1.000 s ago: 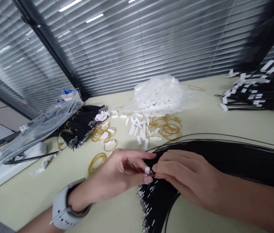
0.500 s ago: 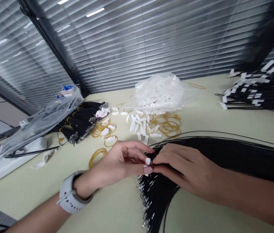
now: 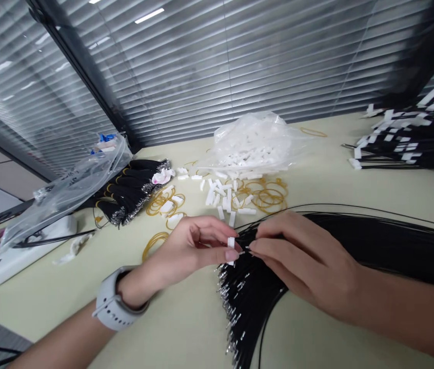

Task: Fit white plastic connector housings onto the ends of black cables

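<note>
Between thumb and fingers, my left hand (image 3: 197, 243) pinches a small white connector housing (image 3: 231, 243), held upright. Just to its right, my right hand (image 3: 301, 251) is closed on a thin black wire, whose silvery metal tip (image 3: 247, 248) points at the housing. A small gap shows between the two hands. Below them lies a thick bundle of black wires (image 3: 250, 302), its many crimped metal ends facing left. The bundle runs on behind my right hand toward the right edge. Most of the held wire is hidden by my fingers.
Loose white housings (image 3: 220, 195) and yellow rubber bands (image 3: 269, 197) lie beyond my hands, before a clear bag of housings (image 3: 253, 143). Tied black wire bundles (image 3: 124, 192) and a plastic bag (image 3: 74, 179) sit at left. Wires with white housings (image 3: 397, 136) lie at far right.
My hands have drawn slightly apart; the right moved a little right. The white housing now stands more exposed in my left fingers, and a metal wire tip shows at my right fingertips.
</note>
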### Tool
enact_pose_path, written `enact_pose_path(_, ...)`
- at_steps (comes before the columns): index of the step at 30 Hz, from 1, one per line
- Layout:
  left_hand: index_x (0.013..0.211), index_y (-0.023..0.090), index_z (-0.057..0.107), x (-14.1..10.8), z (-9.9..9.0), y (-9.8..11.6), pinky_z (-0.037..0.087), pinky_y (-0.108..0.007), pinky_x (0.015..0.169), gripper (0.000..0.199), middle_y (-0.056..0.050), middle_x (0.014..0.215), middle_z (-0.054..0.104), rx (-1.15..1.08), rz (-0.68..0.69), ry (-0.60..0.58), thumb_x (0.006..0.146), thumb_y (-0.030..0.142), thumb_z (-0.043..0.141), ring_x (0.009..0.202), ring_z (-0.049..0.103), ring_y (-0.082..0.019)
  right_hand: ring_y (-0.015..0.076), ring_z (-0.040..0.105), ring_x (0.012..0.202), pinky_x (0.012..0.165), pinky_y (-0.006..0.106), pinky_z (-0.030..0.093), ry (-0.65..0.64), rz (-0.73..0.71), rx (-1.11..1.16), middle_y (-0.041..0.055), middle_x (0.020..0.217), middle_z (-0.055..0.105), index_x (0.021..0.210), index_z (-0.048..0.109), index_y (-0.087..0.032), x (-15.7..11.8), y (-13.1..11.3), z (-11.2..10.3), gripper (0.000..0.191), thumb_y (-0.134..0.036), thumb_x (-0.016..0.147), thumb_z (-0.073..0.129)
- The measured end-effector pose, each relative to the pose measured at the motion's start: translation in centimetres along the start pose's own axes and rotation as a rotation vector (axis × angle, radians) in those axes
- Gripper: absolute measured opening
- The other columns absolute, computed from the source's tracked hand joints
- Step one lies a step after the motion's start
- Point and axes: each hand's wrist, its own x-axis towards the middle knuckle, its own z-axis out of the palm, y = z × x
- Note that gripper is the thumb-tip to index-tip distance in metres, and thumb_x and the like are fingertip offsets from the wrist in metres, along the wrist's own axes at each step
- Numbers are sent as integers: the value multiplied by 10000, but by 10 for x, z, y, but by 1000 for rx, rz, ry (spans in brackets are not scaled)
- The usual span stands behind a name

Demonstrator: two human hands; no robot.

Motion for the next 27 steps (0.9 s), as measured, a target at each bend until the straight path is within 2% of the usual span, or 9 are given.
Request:
enact_pose_path(3, 816, 126, 605, 1, -1, -2, 487, -95, 622, 223, 24, 724, 639, -9, 19, 11, 616, 132, 702, 645, 600, -19, 107, 493, 758, 668, 246, 415, 17, -66, -112, 42, 749, 531, 853, 534, -118, -2, 0, 2, 81, -82, 810, 475)
enact_pose_path(10, 811, 123, 601, 2, 0, -1, 483, -87, 618, 215, 22, 730, 642, 7, 23, 5, 622, 140, 701, 645, 601, -14, 70, 456, 615, 581, 203, 382, 0, -4, -148, 14, 626, 491, 717, 547, -121, -2, 0, 6, 124, -84, 799, 462)
enact_pose_path(18, 803, 123, 593, 0, 3, -1, 483, -90, 613, 215, 29, 711, 638, 29, -4, 5, 619, 139, 702, 636, 597, -15, 89, 488, 649, 597, 226, 395, -41, -100, -215, 17, 635, 490, 766, 585, -113, -5, 1, 5, 75, -85, 773, 515)
enact_pose_path(27, 798, 122, 588, 0, 3, -2, 479, -85, 591, 202, 34, 699, 640, -2, -10, -21, 626, 123, 694, 616, 594, -12, 86, 451, 615, 563, 227, 380, -41, -126, -193, 10, 616, 452, 760, 572, -111, -7, 2, 5, 87, -83, 783, 493)
